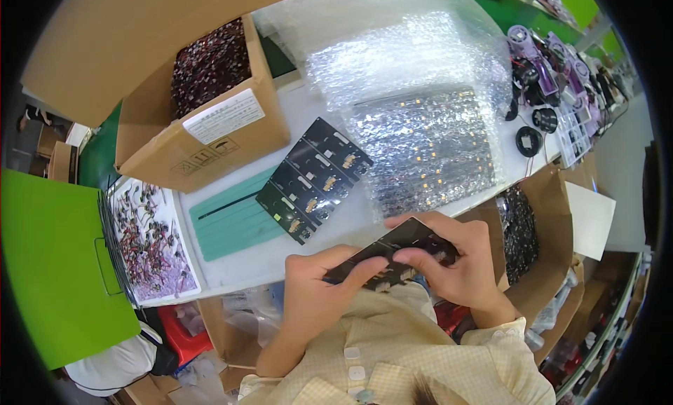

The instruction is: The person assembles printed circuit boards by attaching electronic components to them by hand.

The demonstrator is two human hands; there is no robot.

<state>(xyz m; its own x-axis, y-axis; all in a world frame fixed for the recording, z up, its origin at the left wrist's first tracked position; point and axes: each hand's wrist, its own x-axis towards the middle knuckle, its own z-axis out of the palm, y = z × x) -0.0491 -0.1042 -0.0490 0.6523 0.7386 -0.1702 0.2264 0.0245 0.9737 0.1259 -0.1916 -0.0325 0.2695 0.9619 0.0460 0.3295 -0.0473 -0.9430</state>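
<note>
Between my two hands I hold a black circuit board panel (pixel 382 254) over the front edge of the table. My left hand (pixel 329 282) grips its left end, thumb lying across the top. At the right end, my right hand (pixel 452 265) has its thumb pressed on the face and its fingers behind, partly hidden. Farther off, a second black circuit board panel (pixel 315 177) with rows of small parts lies tilted, partly over a green mat (pixel 231 230). A thin black strip (pixel 228 204) rests on that mat.
An open cardboard box (pixel 217 156) full of dark red wired parts stands back left. Bubble wrap (pixel 392 47) covers more panels at the back. A white tray (pixel 193 282) of wired parts sits left. Purple devices (pixel 540 69) crowd the back right; another carton (pixel 554 223) stands below the right edge.
</note>
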